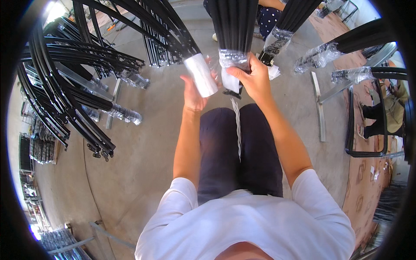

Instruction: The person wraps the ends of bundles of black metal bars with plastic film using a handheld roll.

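Note:
In my left hand (pixel 193 96) is a roll of plastic stretch film (pixel 200 76), whitish and tilted, with my thumb along its left side. My right hand (pixel 258 82) grips the near end of a bundle of black tubes (pixel 235 26), thumb on top. Clear film wraps that end (pixel 234 56), and a white flap (pixel 229 81) lies under my thumb. Small black end brackets (pixel 232 93) stick out below. The roll is just left of the bundle's wrapped end. A twisted whitish strip (pixel 237 125) hangs down between my legs.
Several black curved tubes (pixel 65 86) reach in from the left, some with film-wrapped ends. More wrapped bundles (pixel 277 41) jut in at the right. Metal floor bars (pixel 318 108) and a black frame (pixel 368 154) stand there. Another person (pixel 381 115) is at the far right.

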Available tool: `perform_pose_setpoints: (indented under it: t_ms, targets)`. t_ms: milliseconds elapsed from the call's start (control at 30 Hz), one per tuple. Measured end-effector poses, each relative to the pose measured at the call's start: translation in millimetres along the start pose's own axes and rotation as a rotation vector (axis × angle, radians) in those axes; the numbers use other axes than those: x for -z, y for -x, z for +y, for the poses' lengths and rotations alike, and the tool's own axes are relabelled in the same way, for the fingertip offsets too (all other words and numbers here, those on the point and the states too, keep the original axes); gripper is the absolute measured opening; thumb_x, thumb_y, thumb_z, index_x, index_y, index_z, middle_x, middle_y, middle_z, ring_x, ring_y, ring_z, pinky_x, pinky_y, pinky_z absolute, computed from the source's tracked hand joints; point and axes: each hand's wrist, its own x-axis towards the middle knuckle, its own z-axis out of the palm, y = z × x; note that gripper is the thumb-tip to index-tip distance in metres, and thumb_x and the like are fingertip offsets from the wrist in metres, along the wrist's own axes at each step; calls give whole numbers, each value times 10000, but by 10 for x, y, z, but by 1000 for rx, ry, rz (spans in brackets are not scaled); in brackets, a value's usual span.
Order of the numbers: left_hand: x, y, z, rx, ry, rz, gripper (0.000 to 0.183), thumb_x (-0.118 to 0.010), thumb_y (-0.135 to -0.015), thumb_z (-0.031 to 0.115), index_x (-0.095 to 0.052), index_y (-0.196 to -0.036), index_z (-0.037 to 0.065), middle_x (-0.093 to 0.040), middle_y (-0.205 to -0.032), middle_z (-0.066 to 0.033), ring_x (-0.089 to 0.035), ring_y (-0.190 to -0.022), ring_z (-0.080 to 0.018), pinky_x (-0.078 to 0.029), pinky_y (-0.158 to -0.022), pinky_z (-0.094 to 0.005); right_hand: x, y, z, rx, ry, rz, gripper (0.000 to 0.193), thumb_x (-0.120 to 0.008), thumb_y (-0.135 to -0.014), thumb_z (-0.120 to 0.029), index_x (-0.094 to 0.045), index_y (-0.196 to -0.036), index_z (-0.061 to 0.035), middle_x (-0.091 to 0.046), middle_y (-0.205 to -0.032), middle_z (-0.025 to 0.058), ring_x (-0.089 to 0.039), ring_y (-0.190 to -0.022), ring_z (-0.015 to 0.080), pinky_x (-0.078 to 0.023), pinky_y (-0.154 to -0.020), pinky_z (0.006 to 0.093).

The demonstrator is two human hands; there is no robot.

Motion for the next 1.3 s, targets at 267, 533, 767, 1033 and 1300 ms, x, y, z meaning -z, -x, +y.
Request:
perform_pose_setpoints:
  t_ms: [267, 533, 767, 1033, 1300]
  targets:
    - [-378, 369, 13, -88, -912, 236, 538, -730, -580, 123, -464, -1043, 57, -516, -934, -44, -511, -896, -139, -441, -766, -312, 113, -51, 211, -59, 196, -71, 336, -663, -712, -225, -562, -941, -2, -601, -763, 159, -586, -701, 252, -438, -635, 335]
    - [-880, 279, -314, -248, -1610, 176, 510, -672, -605, 26, -464, -1070, 29, -466, -957, -145, -462, -928, -318, -399, -794, -373, 197, 529, 76, -87, -405, -80, 667, -681, -699, -327, -355, -1184, -5, -383, -1227, 115, -327, -1202, 234, -229, -1007, 365]
    - [-945, 151, -71, 39, -1355, -180, 618, -624, -654, -29, -366, -1209, 55, -442, -1099, -117, -413, -1077, -267, -372, -879, -365, 393, 647, -122, -246, -325, 78, 619, -735, -614, -158, -451, -1141, -2, -468, -1180, 96, -484, -991, 141, -367, -867, 272]
    - [-819, -412, -255, 31, -853, 105, 465, -723, -677, 188, -504, -1060, 38, -587, -959, -42, -544, -893, -139, -409, -813, -297, 375, 726, -150, -147, -100, -20, 682, -699, -648, -133, -379, -1235, 1, -501, -1094, 67, -471, -977, 114, -358, -855, 251]
    - [-888, -568, -246, 141, -893, 150, 306, -736, -604, 30, -608, -881, 17, -632, -804, -64, -600, -719, -143, -476, -661, -274, 550, 635, -72, -172, -200, -40, 511, -727, -618, -125, -482, -1059, -42, -540, -942, 24, -502, -881, 99, -395, -790, 262]
